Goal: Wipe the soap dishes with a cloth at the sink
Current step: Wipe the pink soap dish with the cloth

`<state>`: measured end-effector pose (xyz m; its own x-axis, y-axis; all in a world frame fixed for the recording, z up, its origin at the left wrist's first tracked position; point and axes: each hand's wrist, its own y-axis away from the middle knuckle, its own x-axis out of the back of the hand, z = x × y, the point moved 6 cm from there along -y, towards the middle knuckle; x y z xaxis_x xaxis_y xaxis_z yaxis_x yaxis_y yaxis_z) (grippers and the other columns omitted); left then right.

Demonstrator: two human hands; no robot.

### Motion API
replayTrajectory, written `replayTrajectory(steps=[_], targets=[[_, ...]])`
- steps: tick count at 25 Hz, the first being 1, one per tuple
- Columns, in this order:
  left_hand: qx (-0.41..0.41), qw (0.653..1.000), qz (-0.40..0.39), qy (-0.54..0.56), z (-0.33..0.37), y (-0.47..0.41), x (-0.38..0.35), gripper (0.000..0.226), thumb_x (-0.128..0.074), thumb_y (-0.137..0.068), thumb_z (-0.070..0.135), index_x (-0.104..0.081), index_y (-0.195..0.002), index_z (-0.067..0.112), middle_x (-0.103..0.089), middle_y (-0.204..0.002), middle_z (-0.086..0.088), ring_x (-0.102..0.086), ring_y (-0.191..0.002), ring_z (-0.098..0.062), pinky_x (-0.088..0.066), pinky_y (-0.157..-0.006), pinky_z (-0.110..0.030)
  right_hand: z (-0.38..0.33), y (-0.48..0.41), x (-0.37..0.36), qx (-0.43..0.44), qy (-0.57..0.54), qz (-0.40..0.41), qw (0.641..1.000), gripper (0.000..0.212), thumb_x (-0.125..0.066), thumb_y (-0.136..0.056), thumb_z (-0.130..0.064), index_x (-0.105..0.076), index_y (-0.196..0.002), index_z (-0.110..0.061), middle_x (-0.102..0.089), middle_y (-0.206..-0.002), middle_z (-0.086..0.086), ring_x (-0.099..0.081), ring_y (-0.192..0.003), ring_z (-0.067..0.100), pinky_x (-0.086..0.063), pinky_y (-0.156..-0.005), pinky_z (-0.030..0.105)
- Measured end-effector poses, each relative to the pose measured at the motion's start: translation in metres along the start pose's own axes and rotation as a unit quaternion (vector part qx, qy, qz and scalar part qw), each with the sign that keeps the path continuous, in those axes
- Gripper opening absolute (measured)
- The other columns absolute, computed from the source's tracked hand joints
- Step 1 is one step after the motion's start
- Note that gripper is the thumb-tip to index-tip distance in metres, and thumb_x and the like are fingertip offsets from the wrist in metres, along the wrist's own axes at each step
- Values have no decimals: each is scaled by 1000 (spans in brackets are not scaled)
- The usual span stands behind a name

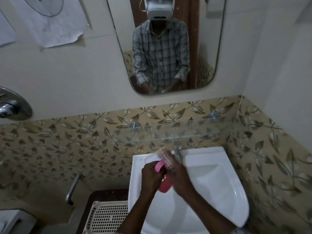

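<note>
Both hands meet over the left part of the white sink (pixel 214 186). My left hand (pixel 151 177) grips a pink soap dish (pixel 164 185), which stands on edge between my hands; a pink rim (pixel 159 166) shows above my fingers. My right hand (pixel 180 176) is closed against the dish and holds a pale ribbed piece (pixel 164 156) that sticks up toward the tap. Motion blur hides whether that piece is a cloth or a slotted dish insert. No other soap dish is visible.
A chrome tap (pixel 177 150) stands at the back of the sink under a glass shelf (pixel 160 137). A mirror (pixel 168 48) hangs above. A white perforated basket (pixel 109 217) sits left of the sink, near a metal pipe (pixel 73 188).
</note>
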<state>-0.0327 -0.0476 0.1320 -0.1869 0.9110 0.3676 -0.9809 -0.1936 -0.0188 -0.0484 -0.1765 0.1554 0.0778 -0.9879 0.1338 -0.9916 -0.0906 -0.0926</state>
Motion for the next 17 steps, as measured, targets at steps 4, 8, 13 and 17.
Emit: replayTrajectory(steps=[4, 8, 13, 17], targets=[[-11, 997, 42, 59, 5, 13, 1, 17, -61, -77, 10, -71, -64, 9, -72, -60, -6, -64, -54, -17, -50, -50, -33, -18, 9, 1, 185, 222, -62, 955, 44, -38, -102, -21, -44, -143, -6, -37, -154, 11, -26, -147, 22, -15, -124, 43], [-6, 994, 60, 96, 9, 22, 5, 22, -60, -83, 4, -69, -63, 3, -70, -58, -11, -60, -51, -22, -47, -50, -34, -18, 13, -4, 164, 130, -46, 977, 47, -47, -100, 4, -41, -144, -12, -39, -153, 11, -26, -147, 23, -19, -121, 30], [-7, 987, 94, 131, 11, 27, 13, 34, -63, -83, -4, -60, -54, 14, -61, -49, 2, -48, -45, -10, -39, -46, -27, -17, 14, -21, 147, 98, -9, 984, 50, -46, -97, -9, -39, -145, -17, -34, -156, 8, -24, -148, 19, -20, -120, 36], [-3, 977, 102, 187, 7, 41, 20, 16, -76, -82, 4, -80, -87, 19, -78, -77, -3, -73, -69, -12, -56, -60, -19, 15, 10, 1, 108, 157, 26, 981, 50, -52, -97, 2, -43, -136, -28, -54, -138, 5, -48, -133, 23, -39, -111, 35]])
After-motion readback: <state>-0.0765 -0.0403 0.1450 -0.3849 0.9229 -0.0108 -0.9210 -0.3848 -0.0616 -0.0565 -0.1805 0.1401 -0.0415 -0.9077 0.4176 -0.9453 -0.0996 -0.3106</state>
